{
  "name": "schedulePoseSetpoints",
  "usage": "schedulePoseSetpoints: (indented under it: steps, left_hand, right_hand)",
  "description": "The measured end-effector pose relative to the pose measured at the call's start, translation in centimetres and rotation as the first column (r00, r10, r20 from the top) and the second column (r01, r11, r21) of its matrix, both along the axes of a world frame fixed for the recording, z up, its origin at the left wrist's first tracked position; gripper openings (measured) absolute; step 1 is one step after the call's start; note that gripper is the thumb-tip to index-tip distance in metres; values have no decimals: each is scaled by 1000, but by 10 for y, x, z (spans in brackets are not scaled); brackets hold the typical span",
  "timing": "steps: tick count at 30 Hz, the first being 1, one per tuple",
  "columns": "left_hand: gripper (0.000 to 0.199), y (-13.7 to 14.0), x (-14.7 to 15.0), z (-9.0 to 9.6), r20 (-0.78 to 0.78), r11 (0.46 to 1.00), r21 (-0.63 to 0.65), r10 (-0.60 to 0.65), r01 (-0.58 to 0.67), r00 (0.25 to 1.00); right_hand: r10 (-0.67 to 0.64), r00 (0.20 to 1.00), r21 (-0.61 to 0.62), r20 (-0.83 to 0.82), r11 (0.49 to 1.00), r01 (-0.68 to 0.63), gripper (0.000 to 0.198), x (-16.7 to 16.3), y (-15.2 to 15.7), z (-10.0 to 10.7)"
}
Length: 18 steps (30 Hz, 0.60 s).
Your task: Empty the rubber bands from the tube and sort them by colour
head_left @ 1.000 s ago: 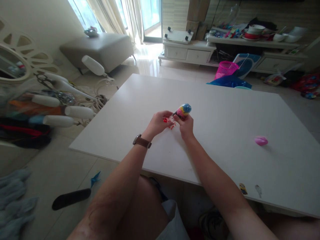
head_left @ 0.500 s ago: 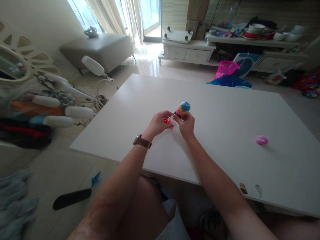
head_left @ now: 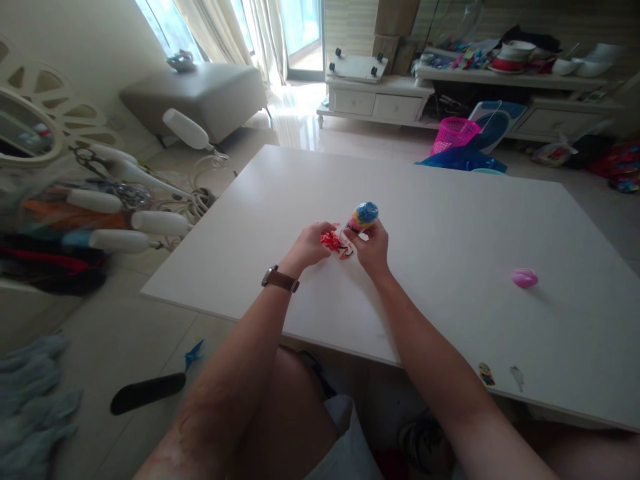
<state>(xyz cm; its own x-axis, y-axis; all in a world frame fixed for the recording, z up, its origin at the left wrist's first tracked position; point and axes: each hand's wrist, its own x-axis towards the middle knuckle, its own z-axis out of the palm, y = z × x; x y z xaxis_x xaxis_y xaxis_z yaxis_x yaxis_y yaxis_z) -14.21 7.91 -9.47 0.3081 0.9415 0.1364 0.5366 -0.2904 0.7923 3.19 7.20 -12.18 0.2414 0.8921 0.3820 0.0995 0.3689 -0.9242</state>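
Observation:
Above the middle of the white table, my right hand (head_left: 374, 249) is closed around a small clear bottle-like container (head_left: 365, 215) with blue, yellow and pink bands. It is tilted, its blue end pointing up and away from me. My left hand (head_left: 311, 245), with a brown-strapped watch on its wrist, curls its fingers on a bunch of small red pieces with white and dark bits (head_left: 331, 241). Those pieces spread between the two hands, close to the container's lower end. Their exact kind is too small to make out.
A pink rounded object (head_left: 525, 278) lies at the table's right. Stickers (head_left: 486, 374) mark its near edge. Beyond the far edge are a pink basket (head_left: 454, 135) and blue plastic (head_left: 463, 160). A white lamp stand (head_left: 150, 180) is to the left.
My left hand has shifted slightly left, away from my right hand, and the red pieces show more spread out between them. The container has moved slightly left.

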Motion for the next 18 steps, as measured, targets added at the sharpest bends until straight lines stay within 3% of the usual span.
schedulePoseSetpoints:
  steps: [7, 13, 18]
  left_hand:
    - [42, -4, 6, 6, 57, 1000, -1, 6, -6, 998]
    - [38, -4, 18, 7, 170, 996, 92, 5, -21, 985]
    - [24, -4, 33, 6, 202, 979, 136, 121, -150, 972]
  right_hand:
    - [-18, 1000, -3, -14, 1000, 18, 31, 0, -2, 4]
    - [27, 999, -11, -27, 1000, -28, 38, -3, -2, -1]
    - [103, 994, -21, -25, 994, -103, 44, -8, -4, 0]
